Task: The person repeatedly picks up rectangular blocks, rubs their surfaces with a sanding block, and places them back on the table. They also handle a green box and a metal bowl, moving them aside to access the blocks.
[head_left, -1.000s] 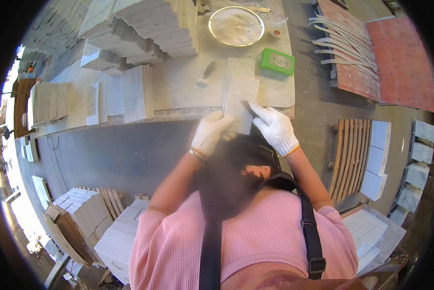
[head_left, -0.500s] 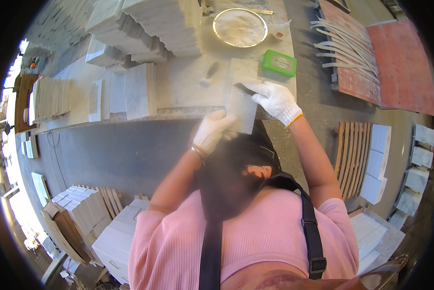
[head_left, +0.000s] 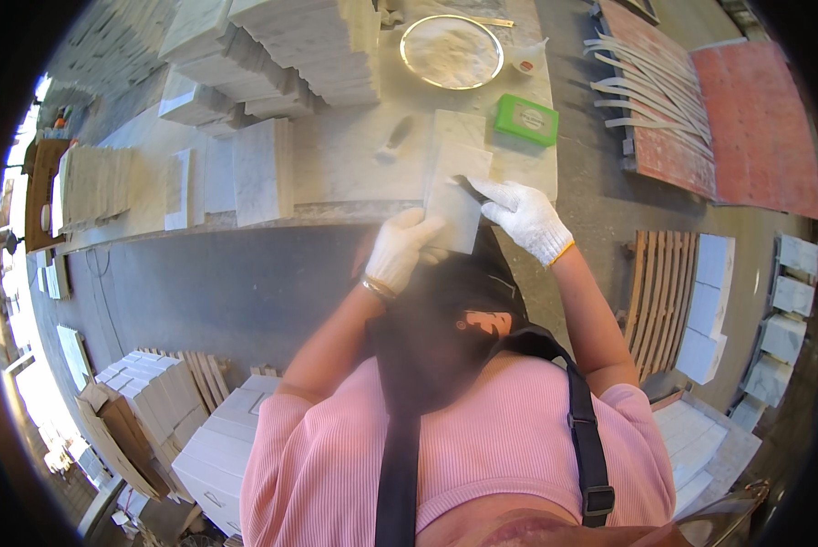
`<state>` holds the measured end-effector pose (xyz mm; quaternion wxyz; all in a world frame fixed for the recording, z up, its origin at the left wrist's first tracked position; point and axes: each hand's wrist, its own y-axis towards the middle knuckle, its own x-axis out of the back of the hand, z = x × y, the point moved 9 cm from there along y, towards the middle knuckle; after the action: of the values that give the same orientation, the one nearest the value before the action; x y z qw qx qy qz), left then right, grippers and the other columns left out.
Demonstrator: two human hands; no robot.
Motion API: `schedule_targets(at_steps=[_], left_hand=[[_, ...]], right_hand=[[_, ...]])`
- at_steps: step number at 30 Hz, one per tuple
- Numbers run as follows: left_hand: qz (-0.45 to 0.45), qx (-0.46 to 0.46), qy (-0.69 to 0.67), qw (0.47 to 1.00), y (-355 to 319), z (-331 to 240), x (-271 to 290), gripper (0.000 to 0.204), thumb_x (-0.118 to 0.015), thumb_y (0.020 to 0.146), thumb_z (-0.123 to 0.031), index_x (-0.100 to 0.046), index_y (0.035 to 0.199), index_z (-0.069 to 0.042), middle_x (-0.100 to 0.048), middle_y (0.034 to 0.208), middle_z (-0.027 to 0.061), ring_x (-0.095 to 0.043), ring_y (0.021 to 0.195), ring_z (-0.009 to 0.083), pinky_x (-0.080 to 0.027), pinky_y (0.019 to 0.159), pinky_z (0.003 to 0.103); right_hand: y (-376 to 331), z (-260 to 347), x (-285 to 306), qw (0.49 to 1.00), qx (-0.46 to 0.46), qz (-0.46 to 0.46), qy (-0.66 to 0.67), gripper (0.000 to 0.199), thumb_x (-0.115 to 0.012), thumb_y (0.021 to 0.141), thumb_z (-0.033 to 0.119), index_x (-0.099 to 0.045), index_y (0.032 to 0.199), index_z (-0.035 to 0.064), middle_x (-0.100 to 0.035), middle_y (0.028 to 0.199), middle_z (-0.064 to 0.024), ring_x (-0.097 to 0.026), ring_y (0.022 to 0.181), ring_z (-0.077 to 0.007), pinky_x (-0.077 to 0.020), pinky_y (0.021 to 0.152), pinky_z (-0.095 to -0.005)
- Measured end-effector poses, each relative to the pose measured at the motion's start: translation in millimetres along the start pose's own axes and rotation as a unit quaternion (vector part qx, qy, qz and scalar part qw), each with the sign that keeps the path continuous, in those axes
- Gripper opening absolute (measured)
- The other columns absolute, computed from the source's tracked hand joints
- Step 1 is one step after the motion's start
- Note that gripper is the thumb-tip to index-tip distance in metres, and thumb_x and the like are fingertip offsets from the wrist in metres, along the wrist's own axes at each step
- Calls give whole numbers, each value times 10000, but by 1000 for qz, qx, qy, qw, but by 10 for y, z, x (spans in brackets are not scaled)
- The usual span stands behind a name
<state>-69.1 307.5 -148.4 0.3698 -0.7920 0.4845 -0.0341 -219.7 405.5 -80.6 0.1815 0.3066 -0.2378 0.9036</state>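
My left hand point(head_left: 402, 248), in a white knitted glove, grips a pale rectangular stone tile point(head_left: 452, 219) by its left edge near the bench front. The tile is tilted, and another white slab point(head_left: 461, 128) shows behind its far end. In my gloved right hand point(head_left: 525, 219) is a small dark scraper point(head_left: 469, 189). Its tip lies over the tile's face, near the right edge; a haze blurs whether they touch. A green box point(head_left: 527, 120) stands on the bench just beyond my right hand. Left of the tile lies a blurred, pale-handled tool point(head_left: 395, 139).
A round bowl of white powder point(head_left: 452, 52) sits at the far side of the bench point(head_left: 349, 173), beside a white pouch point(head_left: 528, 60). Stacked tiles point(head_left: 263, 171) stand to the left. A red board with pale strips point(head_left: 650, 105) and a wooden pallet point(head_left: 661, 292) are at right.
My right hand has drawn the scraper slightly nearer to me along the tile. My left hand and the tile have hardly moved.
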Motion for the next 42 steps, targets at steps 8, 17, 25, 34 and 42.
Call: schedule_targets(at_steps=[8, 17, 25, 34, 42], left_hand=[[6, 11, 13, 1000, 0, -5, 11, 321, -672, 941, -365, -693, 987, -48, -700, 864, 63, -658, 692, 147, -506, 620, 253], [6, 12, 31, 999, 29, 2, 18, 320, -675, 939, -360, -687, 964, -42, -694, 845, 60, -655, 669, 139, -508, 603, 250], [12, 10, 53, 998, 60, 26, 43, 329, -676, 939, -358, -696, 988, -33, -699, 844, 62, -656, 654, 137, -507, 589, 254], [-8, -20, 57, 998, 16, -54, 30, 325, -668, 943, -371, -697, 989, -50, -696, 847, 52, -656, 669, 134, -503, 586, 253], [18, -3, 37, 999, 37, -30, -2, 319, -657, 953, -357, -692, 982, -41, -692, 848, 55, -652, 672, 143, -508, 592, 260]], right_hand=[[-221, -58, 22, 992, 35, -118, 26, 489, -702, 896, 135, -616, 1377, 116, -700, 1201, -164, -685, 1037, -269, -518, 939, -327], [-254, 77, -79, 987, -15, -145, -62, 473, -715, 887, 226, -640, 1346, 136, -710, 1182, -149, -693, 1069, -292, -544, 906, -359], [-3, 103, -218, 984, 18, -103, -143, 517, -578, 904, 203, -573, 1413, 291, -715, 1096, -140, -687, 933, -347, -547, 807, -439], [168, 343, -292, 989, 33, -104, -95, 431, -665, 896, 281, -653, 1323, 225, -713, 1026, -154, -668, 933, -362, -539, 821, -433], [-178, 35, -3, 986, -10, -155, -56, 464, -660, 899, 227, -625, 1361, 250, -707, 1151, -141, -681, 1016, -327, -539, 876, -397]])
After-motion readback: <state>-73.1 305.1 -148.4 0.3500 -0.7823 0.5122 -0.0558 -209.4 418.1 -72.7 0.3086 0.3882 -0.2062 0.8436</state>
